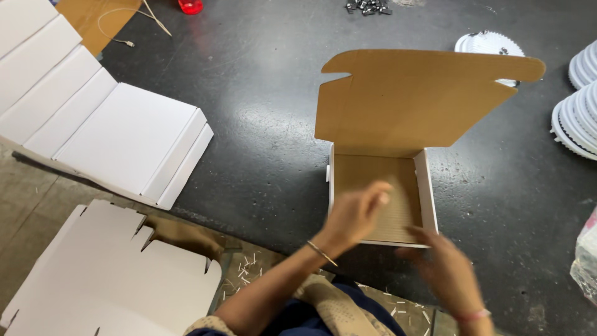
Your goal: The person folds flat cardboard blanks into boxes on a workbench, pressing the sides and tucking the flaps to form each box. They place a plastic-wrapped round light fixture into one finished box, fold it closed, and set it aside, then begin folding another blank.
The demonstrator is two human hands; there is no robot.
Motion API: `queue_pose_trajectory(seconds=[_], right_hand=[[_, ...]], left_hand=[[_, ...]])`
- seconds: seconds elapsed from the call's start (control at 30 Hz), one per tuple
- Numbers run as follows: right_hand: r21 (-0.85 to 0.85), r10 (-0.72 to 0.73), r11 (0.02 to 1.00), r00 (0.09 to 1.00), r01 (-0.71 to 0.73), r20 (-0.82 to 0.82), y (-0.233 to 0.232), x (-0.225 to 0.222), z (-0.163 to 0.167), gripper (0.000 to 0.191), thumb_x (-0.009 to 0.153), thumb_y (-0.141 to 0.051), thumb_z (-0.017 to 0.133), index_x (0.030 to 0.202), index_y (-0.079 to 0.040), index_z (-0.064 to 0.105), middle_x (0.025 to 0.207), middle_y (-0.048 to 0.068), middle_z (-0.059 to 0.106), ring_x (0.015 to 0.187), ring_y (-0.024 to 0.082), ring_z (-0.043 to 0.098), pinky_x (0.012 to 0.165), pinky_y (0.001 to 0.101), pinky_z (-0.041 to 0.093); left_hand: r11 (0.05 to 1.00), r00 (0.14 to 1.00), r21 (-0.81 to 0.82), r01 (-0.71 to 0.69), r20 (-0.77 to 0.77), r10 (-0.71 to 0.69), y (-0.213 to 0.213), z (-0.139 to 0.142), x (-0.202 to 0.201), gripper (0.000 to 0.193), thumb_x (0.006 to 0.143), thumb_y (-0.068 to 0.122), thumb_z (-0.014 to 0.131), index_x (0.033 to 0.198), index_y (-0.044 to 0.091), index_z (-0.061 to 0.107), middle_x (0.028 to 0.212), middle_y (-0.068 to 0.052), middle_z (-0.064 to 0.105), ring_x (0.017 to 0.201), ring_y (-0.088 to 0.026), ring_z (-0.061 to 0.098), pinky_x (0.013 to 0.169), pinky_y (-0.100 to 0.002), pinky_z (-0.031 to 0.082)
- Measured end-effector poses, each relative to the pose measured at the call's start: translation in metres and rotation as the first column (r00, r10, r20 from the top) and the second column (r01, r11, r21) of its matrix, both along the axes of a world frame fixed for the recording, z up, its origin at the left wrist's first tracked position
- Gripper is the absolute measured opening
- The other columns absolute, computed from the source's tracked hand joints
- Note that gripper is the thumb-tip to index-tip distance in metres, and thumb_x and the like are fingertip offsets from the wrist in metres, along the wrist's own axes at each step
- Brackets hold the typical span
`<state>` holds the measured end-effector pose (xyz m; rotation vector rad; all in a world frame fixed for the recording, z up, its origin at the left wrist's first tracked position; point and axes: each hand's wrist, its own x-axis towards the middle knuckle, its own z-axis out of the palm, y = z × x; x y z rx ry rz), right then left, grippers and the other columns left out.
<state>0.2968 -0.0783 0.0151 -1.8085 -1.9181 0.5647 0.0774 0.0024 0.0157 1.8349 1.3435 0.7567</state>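
Observation:
An open cardboard box (425,193), white outside and brown inside, stands on the dark floor with its lid flap (410,99) raised at the back. My left hand (356,214), with a thin bangle at the wrist, hovers over the box's near left corner, fingers loosely curled and blurred, holding nothing that I can see. At the near right edge of the box my right hand (444,267) has its fingers spread, touching or just above the front wall. It is blurred too.
Flat white box blanks (93,124) lie at the left, another flat blank (106,280) at the lower left. White round discs (578,112) are stacked at the right edge. Small dark metal parts (368,7) and a red object (190,6) lie at the top.

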Motion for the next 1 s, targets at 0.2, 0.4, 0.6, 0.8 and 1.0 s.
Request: queue_pose_trajectory(seconds=[0.2,0.4,0.6,0.8,1.0], right_hand=[[0.112,0.242,0.954,0.937,-0.276,0.252,0.027,-0.054,-0.04,0.018,0.084,-0.017,0.07,0.101,-0.019,0.076,0.104,0.001,0.076,0.101,0.025,0.071,0.093,0.0389,0.051],[0.115,0.264,0.956,0.963,-0.269,0.057,0.029,-0.035,-0.044,0.034,0.078,-0.004,0.068,0.103,-0.024,0.08,0.093,-0.003,0.079,0.091,0.021,0.071,0.084,0.0342,0.054],[0.167,0.294,0.938,0.953,-0.303,0.072,0.024,-0.028,-0.041,0.036,0.077,0.001,0.068,0.103,-0.021,0.08,0.097,-0.002,0.079,0.091,0.021,0.071,0.084,0.0333,0.053],[0.146,0.251,0.955,0.966,-0.259,0.068,0.022,-0.032,-0.042,0.034,0.078,0.001,0.069,0.102,-0.021,0.08,0.096,-0.001,0.079,0.091,0.021,0.071,0.084,0.033,0.053],[0.149,0.194,0.972,0.977,-0.18,-0.084,0.014,-0.019,-0.043,0.039,0.078,0.011,0.065,0.104,-0.014,0.079,0.102,0.002,0.08,0.096,0.019,0.073,0.087,0.0312,0.055]], left_hand=[[0.885,0.717,-0.1,-0.455,0.548,0.431,0.034,-0.051,-0.09,0.022,0.101,0.022,0.06,0.115,0.007,0.068,0.101,-0.006,0.078,0.08,-0.014,0.074,0.07,-0.028,0.06],[0.824,0.488,-0.477,-0.305,0.665,0.565,0.052,-0.115,-0.109,0.033,0.095,0.031,0.071,0.112,0.003,0.066,0.1,-0.007,0.073,0.084,-0.014,0.072,0.075,-0.029,0.062],[0.811,0.413,-0.562,-0.161,0.708,0.573,0.072,-0.132,-0.077,0.033,0.09,0.028,0.077,0.101,-0.002,0.068,0.088,-0.007,0.073,0.076,-0.013,0.07,0.069,-0.029,0.062],[0.858,0.401,-0.489,-0.156,0.763,0.507,0.089,-0.152,-0.069,0.028,0.093,0.024,0.076,0.094,-0.003,0.068,0.08,-0.004,0.069,0.071,-0.01,0.065,0.068,-0.03,0.063],[0.871,0.296,-0.49,-0.021,0.829,0.474,0.089,-0.146,-0.057,0.029,0.102,0.025,0.063,0.099,-0.003,0.063,0.093,-0.01,0.071,0.081,-0.016,0.072,0.081,-0.035,0.063]])
